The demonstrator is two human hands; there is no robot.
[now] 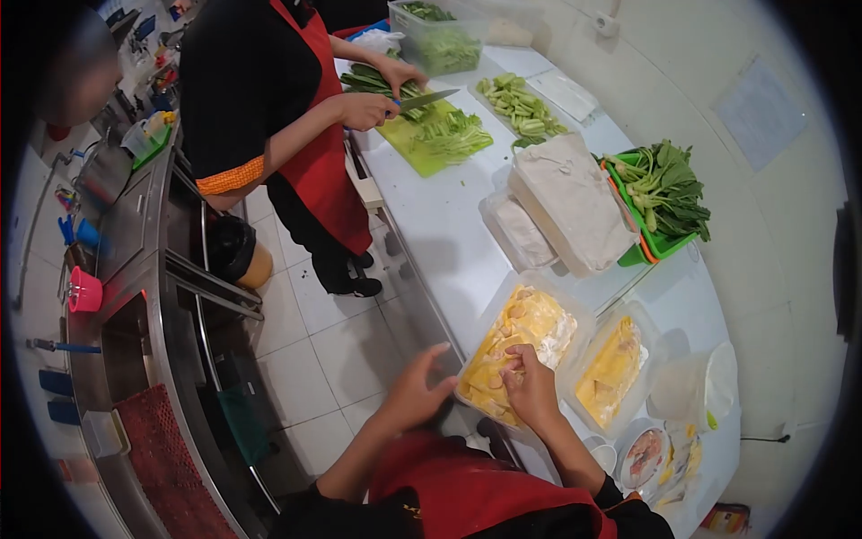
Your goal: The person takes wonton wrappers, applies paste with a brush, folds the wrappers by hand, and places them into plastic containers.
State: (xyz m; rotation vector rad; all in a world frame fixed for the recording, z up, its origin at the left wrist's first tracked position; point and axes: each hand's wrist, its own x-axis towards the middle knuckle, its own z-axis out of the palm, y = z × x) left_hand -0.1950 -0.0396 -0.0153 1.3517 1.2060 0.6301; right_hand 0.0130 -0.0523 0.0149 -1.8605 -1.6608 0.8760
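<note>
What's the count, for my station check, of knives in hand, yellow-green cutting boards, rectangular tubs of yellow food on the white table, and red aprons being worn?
Knife in hand: 1
Yellow-green cutting board: 1
Rectangular tubs of yellow food: 2
Red aprons: 2
Total: 6

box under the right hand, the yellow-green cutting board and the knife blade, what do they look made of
Box: probably smooth plastic, judging by its thin, semi-clear walls.
Cutting board: likely plastic too, as its bright colour is even and shows no wood grain.
Knife blade: looks like metal, going by its grey, thin form; the finish is too small to judge.
</note>
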